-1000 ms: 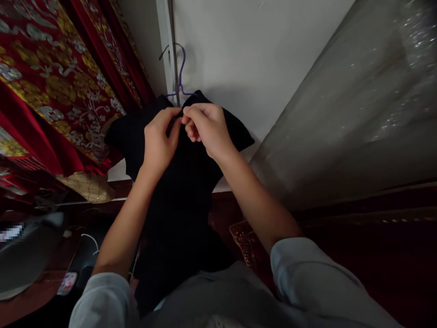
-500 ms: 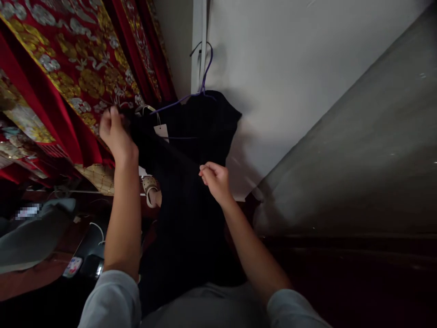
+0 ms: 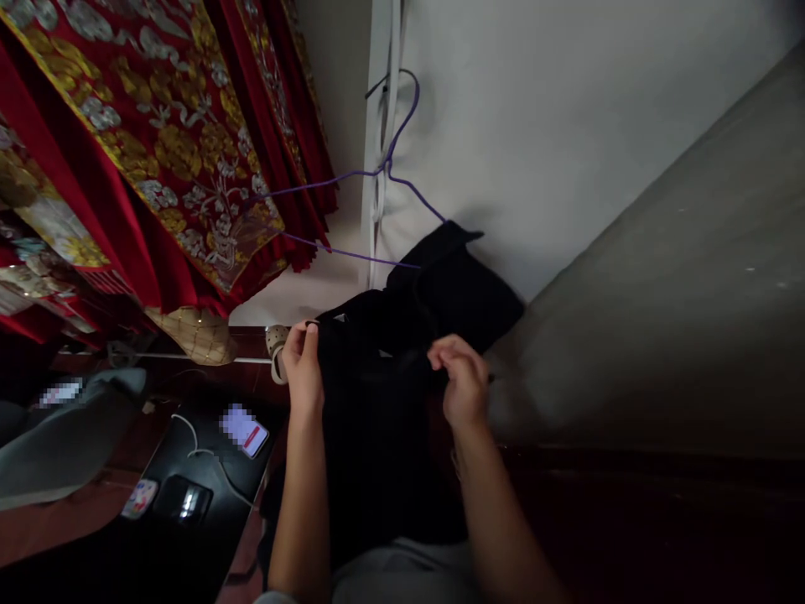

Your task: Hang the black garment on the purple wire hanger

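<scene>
Black garment (image 3: 383,428): limp, one shoulder draped over right end of thin purple hanger (image 3: 388,164); left portion off it, lower and nearer. Hanger: hook at far end, left arm bare, crossbar exposed leftward of the garment.

garment (image 3: 377,436): black | hanger (image 3: 388,164): purple | drape (image 3: 179,151): red, gold-and-silver floral | wall (image 3: 534,109): pale grey

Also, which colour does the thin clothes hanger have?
The thin clothes hanger is purple; it shows best in the head view, against the pale wall.
</scene>
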Demonstrator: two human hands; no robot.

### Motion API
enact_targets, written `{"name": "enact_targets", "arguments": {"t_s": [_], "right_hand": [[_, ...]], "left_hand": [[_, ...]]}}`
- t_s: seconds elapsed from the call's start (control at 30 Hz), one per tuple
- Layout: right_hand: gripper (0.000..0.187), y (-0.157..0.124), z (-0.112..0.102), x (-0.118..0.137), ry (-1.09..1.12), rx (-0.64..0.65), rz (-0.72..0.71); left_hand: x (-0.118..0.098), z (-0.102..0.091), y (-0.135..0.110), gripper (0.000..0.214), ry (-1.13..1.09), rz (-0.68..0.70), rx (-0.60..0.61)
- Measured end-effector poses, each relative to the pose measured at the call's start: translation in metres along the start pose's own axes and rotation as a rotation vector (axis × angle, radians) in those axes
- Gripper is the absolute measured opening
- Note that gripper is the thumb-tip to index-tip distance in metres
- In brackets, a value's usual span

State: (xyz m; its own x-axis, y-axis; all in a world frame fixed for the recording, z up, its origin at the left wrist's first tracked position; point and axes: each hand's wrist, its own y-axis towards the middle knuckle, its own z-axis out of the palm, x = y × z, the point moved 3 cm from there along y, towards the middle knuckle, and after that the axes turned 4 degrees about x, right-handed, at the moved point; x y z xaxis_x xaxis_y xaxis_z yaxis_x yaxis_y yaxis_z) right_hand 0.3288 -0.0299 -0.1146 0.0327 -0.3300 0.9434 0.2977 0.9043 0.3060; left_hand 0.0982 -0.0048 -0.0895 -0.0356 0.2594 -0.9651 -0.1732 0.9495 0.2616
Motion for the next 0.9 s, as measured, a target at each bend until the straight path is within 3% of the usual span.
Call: {"name": "enact_targets", "arguments": {"t_s": [0.03,0.07,0.17,0.23,0.33,0.4,0.47,0.53,0.63,0.7,0.77,0.83,0.9], "right_hand": [[0.012,-0.001,0.007,0.006,-0.027,0.024,-0.048],[0.017,-0.001,0.017,0.013,-0.042,0.085,-0.078],[0.049,0.0,0.05,0.03,-0.004,0.356,-0.087],[0.045,0.008,0.062,0.043,0.029,0.44,-0.067],[0.013,0.034,0.064,0.066,0.022,0.451,0.025],[0.016,0.06,0.061,0.084,0.001,0.49,0.063],[0.022,0.089,0.059,0.102,-0.046,0.512,-0.031],[0.017,0.121,0.057,0.112,-0.125,0.467,-0.231],[0.011,0.161,0.059,0.093,-0.196,0.333,-0.416],[0.025,0.179,0.062,0.062,-0.181,0.295,-0.338],[0.033,0.189,0.066,0.033,-0.2,0.338,-0.201],[0.027,0.191,0.066,0.015,-0.282,0.409,-0.119],[0.013,0.19,0.058,0.014,-0.377,0.448,-0.118]], "left_hand": [[-0.016,0.007,-0.002,0.028,-0.054,0.031,-0.021],[-0.032,0.015,-0.004,0.026,-0.102,0.071,-0.021],[-0.074,0.043,-0.014,0.022,-0.081,0.177,0.135],[-0.087,0.054,-0.015,0.024,-0.027,0.254,0.207],[-0.086,0.054,-0.002,0.053,-0.015,0.431,0.246],[-0.074,0.05,0.013,0.066,0.027,0.465,0.366],[-0.056,0.047,0.026,0.057,0.154,0.374,0.603],[-0.042,0.041,0.034,0.048,0.331,0.283,0.803],[-0.04,0.021,0.045,0.036,0.569,0.32,0.803],[-0.048,0.005,0.053,0.033,0.671,0.347,0.751],[-0.054,-0.01,0.058,0.033,0.75,0.329,0.777],[-0.054,-0.023,0.061,0.035,0.784,0.263,0.841],[-0.046,-0.031,0.061,0.035,0.769,0.192,0.935]]}}
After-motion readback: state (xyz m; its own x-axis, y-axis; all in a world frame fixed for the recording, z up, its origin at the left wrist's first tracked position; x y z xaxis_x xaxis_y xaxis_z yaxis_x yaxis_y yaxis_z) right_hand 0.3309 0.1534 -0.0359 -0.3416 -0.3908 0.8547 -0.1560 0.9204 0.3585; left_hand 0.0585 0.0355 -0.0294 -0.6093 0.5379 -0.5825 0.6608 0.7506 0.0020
